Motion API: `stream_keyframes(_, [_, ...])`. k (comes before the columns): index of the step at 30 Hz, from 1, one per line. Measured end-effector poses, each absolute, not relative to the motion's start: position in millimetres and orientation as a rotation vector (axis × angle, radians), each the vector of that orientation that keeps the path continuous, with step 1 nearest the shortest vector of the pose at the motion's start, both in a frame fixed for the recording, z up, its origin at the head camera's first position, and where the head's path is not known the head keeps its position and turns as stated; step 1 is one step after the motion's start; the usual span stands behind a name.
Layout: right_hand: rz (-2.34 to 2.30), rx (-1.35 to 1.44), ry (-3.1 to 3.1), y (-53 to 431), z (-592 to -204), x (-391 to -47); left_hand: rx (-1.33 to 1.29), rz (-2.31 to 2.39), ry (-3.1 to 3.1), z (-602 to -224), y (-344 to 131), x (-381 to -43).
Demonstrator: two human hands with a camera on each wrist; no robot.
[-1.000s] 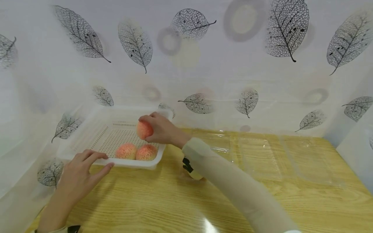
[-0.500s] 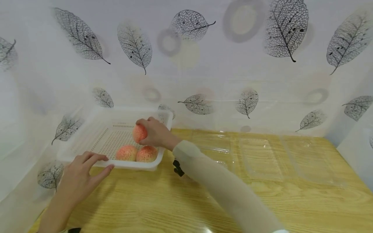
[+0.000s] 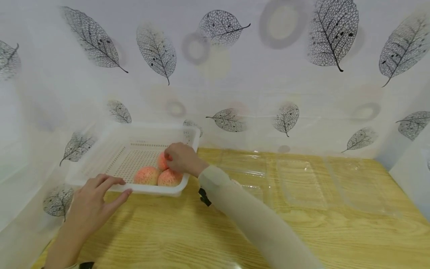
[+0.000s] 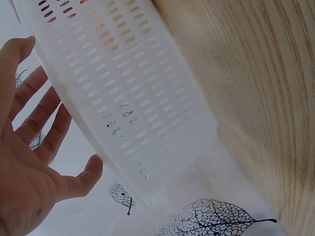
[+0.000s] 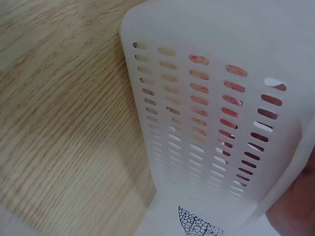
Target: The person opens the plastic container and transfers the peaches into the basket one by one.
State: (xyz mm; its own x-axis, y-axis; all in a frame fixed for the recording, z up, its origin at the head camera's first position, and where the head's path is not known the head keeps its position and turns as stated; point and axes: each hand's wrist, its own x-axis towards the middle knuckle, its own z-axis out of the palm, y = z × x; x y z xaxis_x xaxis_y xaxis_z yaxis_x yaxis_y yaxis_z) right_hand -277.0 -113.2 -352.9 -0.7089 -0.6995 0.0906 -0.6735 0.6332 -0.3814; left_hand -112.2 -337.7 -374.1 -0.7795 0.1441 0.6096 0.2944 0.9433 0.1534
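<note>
A white perforated plastic basket (image 3: 117, 153) stands at the left of the table. Two pink-and-yellow peaches, a left one (image 3: 146, 175) and a right one (image 3: 170, 178), lie side by side along its near wall. Behind them is a third peach (image 3: 162, 161), low in the basket, with my right hand (image 3: 184, 158) curled at its upper right side. The hand covers part of that fruit, and its thumb is hidden. My left hand (image 3: 97, 196) rests its fingertips at the basket's near rim, fingers spread and relaxed; in the left wrist view, this hand (image 4: 34, 147) is beside the wall (image 4: 123, 98).
Several clear plastic trays, among them a middle one (image 3: 300, 183) and a right one (image 3: 359, 183), lie on the wooden table (image 3: 161, 231). A leaf-printed white sheet (image 3: 248, 82) hangs behind. My right forearm (image 3: 255, 220) crosses in front of the left tray.
My right hand has come down with the third peach, which now sits lower, close behind the near two. Its fingers have shifted to the right side of the fruit. The left hand stays put.
</note>
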Motion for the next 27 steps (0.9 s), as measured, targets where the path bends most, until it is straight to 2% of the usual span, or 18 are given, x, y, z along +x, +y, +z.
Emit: stream_keyframes(27, [-0.475, -1.17, 2.85, -110.6, -356.9, -275.2, -0.297, -0.353, -2.465, -375.2, -336.0, -111.8])
